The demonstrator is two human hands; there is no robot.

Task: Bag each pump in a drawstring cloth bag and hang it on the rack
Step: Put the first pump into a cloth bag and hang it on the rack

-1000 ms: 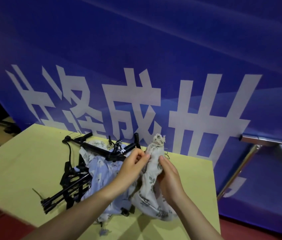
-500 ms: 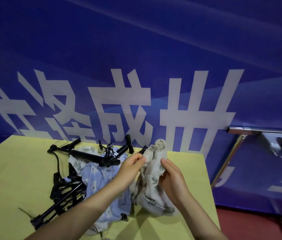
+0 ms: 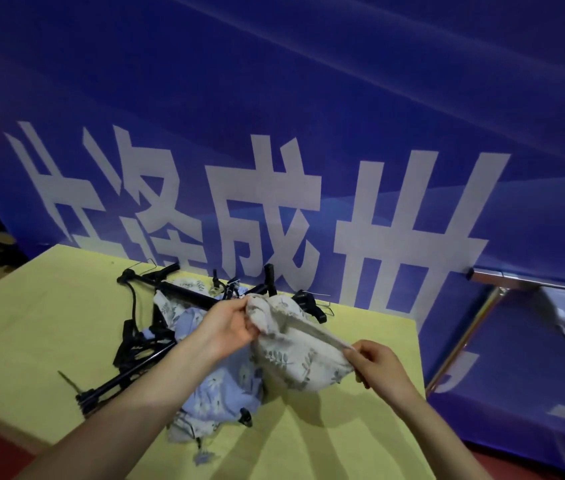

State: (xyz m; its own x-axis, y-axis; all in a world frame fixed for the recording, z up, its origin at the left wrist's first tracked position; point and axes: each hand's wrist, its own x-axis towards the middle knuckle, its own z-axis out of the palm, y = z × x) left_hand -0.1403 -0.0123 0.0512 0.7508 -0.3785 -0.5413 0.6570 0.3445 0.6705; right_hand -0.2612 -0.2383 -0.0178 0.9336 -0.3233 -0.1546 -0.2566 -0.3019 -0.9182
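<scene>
Head view, looking down over a yellow table. Left hand near centre, fingers and thumb curled round one end of the cream leaf-print bag, pinching the bunched rim. Right hand out at 4 o'clock from the left, pinching the other end of that same rim between thumb and fingertips. Bag mouth stretched taut between the two hands, body of the bag sagging below and touching the tabletop.

At 7 o'clock from the cream bag, a blue floral bag lying crumpled on the table, partly under the left forearm. At 10 o'clock from the left hand, a black pump lying across more printed cloth, its handle end toward the far edge. Further black pumps tangled at 8 o'clock, shafts running toward the near-left edge. Whether anything sits inside the cream bag: cannot tell.

Behind the table, a blue banner with big white characters. At 3 o'clock, a chrome rack, well apart from the table, something blurred hanging there.
</scene>
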